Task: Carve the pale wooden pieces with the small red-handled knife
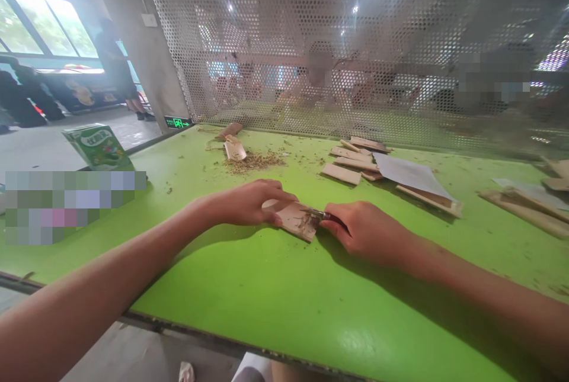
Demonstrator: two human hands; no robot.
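A pale curved piece of wood or bark [291, 218] lies on the green table [267, 293] in front of me, its right end rough and brown. My left hand [251, 201] grips its left end, thumb on the near side and fingers along the far edge. Closed round the dark handle of a small metal tool [320, 214] is my right hand [367, 229]. The tool's tip touches the rough right end of the piece. Its exact shape is too small to tell.
Brown shavings [255, 161] lie beyond my left hand, beside another curved piece [234, 148]. Several strips [341, 173] and a white sheet [413, 175] are at the back right. A green carton [100, 148] stands left. Perforated metal panel [275, 32] behind the table.
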